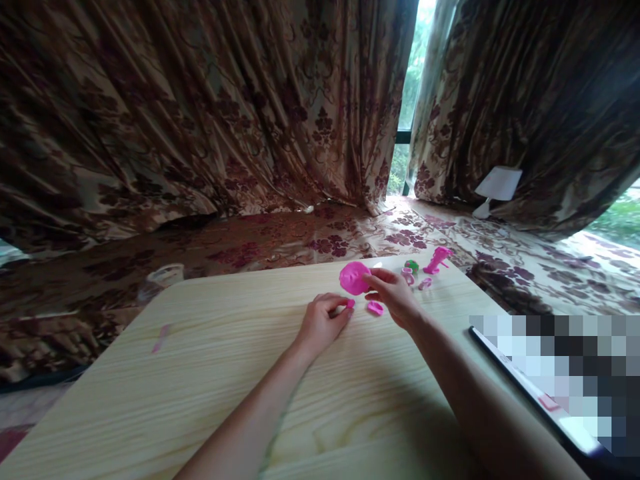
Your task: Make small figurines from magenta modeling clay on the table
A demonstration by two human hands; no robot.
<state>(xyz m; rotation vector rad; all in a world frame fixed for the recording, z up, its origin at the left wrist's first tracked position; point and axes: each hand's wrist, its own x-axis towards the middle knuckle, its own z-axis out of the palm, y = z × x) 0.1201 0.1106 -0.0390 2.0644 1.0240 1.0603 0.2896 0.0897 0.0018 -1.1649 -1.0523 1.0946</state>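
Observation:
Raised over the far part of the table, my right hand [394, 293] pinches a flat, round pink disc [354, 277] by its right edge. Lower and to the left, my left hand [326, 319] has its fingertips closed on a small pink piece [351, 303], whose kind I cannot make out. Between the hands, a small oval pink piece [375, 308] lies on the tabletop. Behind my right hand are a tall pink toy part [438, 260], a green piece [411, 265] and a couple of small pale pink pieces [425, 284].
The light wooden table [240, 387] carries a pink strip [161, 339] at left. A screen-like device [555, 393], partly blurred out, lies at the right edge. Past the table are a clear plastic tub [163, 280], a white lamp [499, 185] and patterned curtains [280, 100].

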